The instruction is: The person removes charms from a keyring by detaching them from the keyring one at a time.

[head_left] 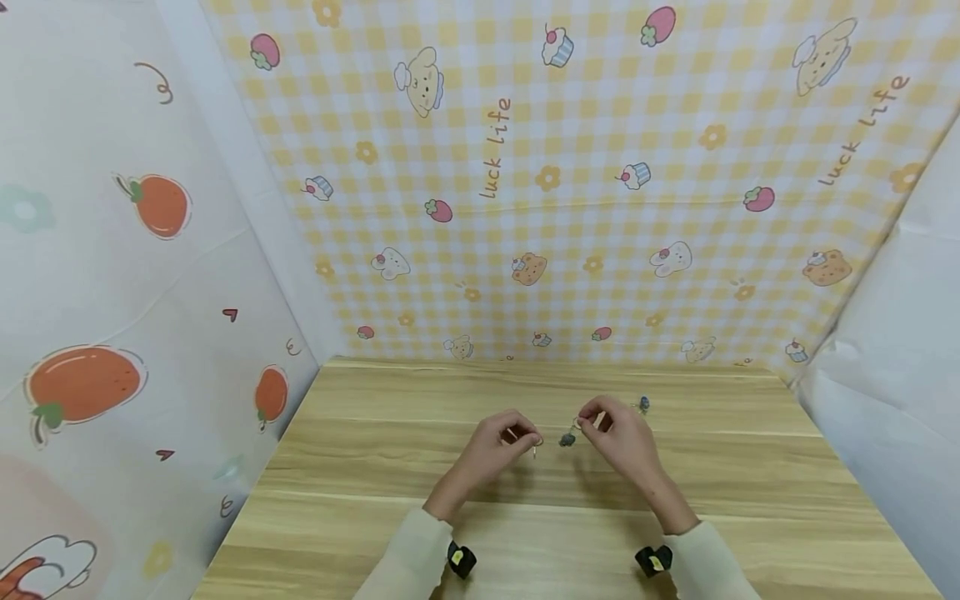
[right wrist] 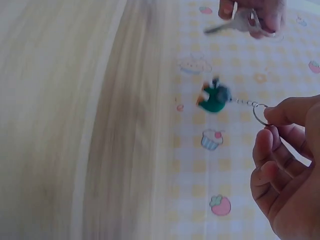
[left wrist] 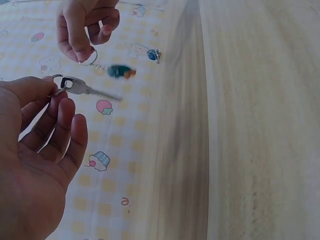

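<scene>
In the head view my left hand (head_left: 501, 443) and my right hand (head_left: 624, 440) face each other a little above the table, a short gap between them. Thumb and forefinger of the left hand pinch a small metal ring, from which a silver key (left wrist: 76, 86) hangs. The right hand pinches the ring (right wrist: 255, 119) of a keychain by its edge. A short chain links that ring to a dark green charm (right wrist: 215, 99) with orange parts; its exact shape is blurred. Key and charm are apart.
Behind the right hand, a second small charm (head_left: 644, 403), blue, lies on the wooden table (head_left: 360, 467). A yellow checked cloth (head_left: 570, 225) with printed cartoons hangs at the table's back edge. Printed white sheets (head_left: 202, 283) stand at the left side.
</scene>
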A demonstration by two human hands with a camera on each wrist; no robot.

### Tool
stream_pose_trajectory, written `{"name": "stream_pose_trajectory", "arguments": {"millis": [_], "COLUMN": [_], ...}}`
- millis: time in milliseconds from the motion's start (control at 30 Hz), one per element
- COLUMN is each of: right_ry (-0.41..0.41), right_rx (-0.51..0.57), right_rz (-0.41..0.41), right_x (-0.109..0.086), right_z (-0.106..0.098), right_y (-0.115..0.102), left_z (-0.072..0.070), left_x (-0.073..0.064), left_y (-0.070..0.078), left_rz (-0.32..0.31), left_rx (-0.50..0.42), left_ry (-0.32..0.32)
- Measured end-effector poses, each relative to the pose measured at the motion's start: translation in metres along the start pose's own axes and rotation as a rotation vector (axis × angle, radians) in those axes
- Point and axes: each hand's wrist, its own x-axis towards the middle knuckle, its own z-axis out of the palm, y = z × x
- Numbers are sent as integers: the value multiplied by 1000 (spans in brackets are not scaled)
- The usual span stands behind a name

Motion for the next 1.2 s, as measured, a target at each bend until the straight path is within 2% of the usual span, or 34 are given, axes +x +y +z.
{"name": "stream_pose_trajectory", "arguments": {"millis": [267,533,733,933,1200], "right_ry": [-7,-90,-93,-86,-107], "right_rx": [-71,-106,-121,-126,-119], "right_rz": [-17,74,124,174,215], "right_x": [12,29,41,52,49], "right_z": [-18,-27,-28,-26,-20], "right_y": [22,46,61,69,80], "left_z": [-6,-13,-20,-25,-21], "left_x": [10,21,36,50,54], "left_y": [-6,-14,-23,-38,-54], "left_rz": [-3,-71,-105,-150,-216], "left_rx": [29,31,64,83,93], "left_ry": [60,96,112,139,129]}}
